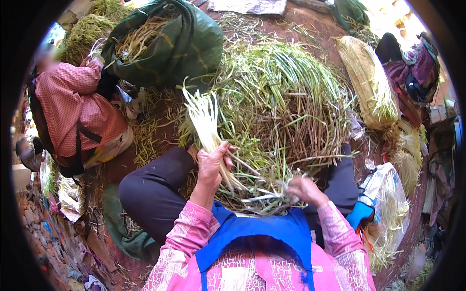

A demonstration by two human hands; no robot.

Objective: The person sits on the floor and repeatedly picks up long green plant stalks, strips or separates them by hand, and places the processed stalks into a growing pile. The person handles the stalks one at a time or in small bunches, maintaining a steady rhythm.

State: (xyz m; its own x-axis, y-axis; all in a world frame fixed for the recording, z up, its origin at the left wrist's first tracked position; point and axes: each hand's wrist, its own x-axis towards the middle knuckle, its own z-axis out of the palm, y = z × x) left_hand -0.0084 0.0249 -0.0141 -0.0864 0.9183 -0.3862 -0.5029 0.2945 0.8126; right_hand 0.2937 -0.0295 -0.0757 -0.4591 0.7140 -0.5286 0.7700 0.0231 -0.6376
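Observation:
My left hand (213, 163) is closed around a bundle of pale plant stalks (204, 116), whose white ends fan out up and to the left. Thin brownish ends of the bundle hang below the fist, towards the lap. My right hand (305, 189) is to the right of the bundle, above loose peelings and leaves (269, 198) on the blue apron (255, 225). Its fingers are bent and blurred; whether they hold anything cannot be told. Before my crossed legs lies a large heap of green leaves and brown stems (284, 94).
A green sack of stalks (189, 47) stands beyond my left knee, near a seated person (76, 109) in a checked shirt. At the right are a tan sack (360, 83) with pale stalks, another person (415, 72), and a white bag (389, 189) bearing stalks.

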